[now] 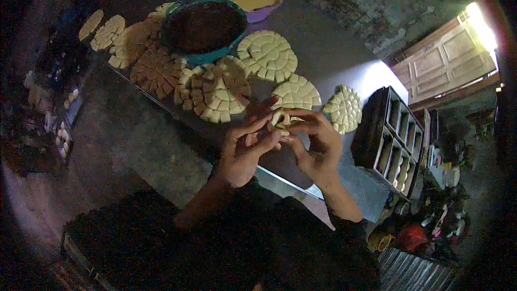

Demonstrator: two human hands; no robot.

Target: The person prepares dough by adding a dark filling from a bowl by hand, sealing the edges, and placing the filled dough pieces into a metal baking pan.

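Note:
Both my hands are raised over the near edge of the table, fingers curled around a small pale piece of dough [279, 120]. The piece looks folded, with an opening at its top. My left hand [243, 150] grips it from the left with thumb and fingers. From the right, my right hand [319, 148] pinches its other side. Just beyond lie flat rounds of dough cut into small pieces, among them a pale round [295, 94] and another pale round [267, 55]. To the left sit a part-brown round [221, 97] and a brown round [156, 70].
A teal basin [200, 58] of dark brown contents stands on the table [323, 37]. Behind it is a purple basin [262, 15] with yellowish contents. At right are a scored round [344, 110] and a dark divided tray [397, 139]. A wooden door [449, 63] stands beyond.

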